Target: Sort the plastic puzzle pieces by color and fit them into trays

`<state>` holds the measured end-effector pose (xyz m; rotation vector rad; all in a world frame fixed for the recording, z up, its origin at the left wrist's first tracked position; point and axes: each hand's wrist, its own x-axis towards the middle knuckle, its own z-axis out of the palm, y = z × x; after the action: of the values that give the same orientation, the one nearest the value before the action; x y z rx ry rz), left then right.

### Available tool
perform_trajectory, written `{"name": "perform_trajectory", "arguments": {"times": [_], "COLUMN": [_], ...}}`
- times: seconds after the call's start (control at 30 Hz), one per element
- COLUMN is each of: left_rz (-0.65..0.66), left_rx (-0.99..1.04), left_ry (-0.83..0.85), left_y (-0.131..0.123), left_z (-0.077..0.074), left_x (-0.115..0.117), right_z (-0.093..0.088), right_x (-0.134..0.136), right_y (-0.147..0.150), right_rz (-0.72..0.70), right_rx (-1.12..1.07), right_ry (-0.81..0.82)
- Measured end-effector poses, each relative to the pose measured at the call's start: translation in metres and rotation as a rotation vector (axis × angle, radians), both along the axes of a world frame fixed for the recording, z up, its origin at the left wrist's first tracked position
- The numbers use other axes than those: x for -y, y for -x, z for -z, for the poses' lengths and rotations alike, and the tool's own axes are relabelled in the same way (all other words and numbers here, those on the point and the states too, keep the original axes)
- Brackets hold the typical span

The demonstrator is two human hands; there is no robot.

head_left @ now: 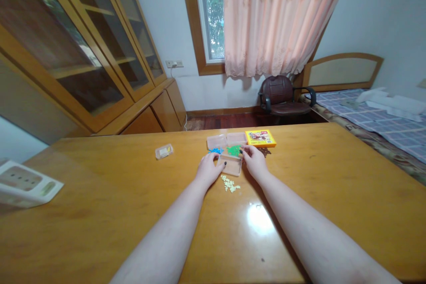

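Observation:
A shallow clear plastic box (230,166) lies on the wooden table in front of me. My left hand (209,169) grips its left side, with the thumb over the near rim. Just beyond the box's right end, my right hand (253,159) has thumb and fingers drawn together beside a pile of small green pieces (234,150); whatever they pinch is too small to tell. Small blue pieces (216,151) lie past my left fingertips. Brown pieces (265,151) are partly hidden behind my right hand. Pale yellow pieces (229,183) are scattered on the near side of the box.
Two clear trays (216,141) stand side by side behind the piles, next to a yellow cardboard box (261,138). Further left is a small clear case (164,151) with pale contents. A white power strip-like object (28,184) sits at the table's left edge.

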<state>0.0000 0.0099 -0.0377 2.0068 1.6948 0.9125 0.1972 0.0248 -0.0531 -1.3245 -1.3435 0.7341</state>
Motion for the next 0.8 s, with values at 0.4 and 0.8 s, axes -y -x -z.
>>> {"name": "perform_trajectory", "arguments": {"times": [0.4,0.8], "left_rz": [-0.095,-0.16], "left_rx": [-0.112,-0.054], "left_ry": [-0.007,-0.059], "left_y": [0.001,0.002], "left_z": [-0.006,-0.004], "left_x": [0.001,0.0], "right_z": [-0.016,-0.029], "right_x": [0.006,0.02], "right_y": [0.005,0.004], "right_rz": [-0.049,-0.064], "right_rx": [0.025,0.131], "right_ry": [0.053,-0.185]}}
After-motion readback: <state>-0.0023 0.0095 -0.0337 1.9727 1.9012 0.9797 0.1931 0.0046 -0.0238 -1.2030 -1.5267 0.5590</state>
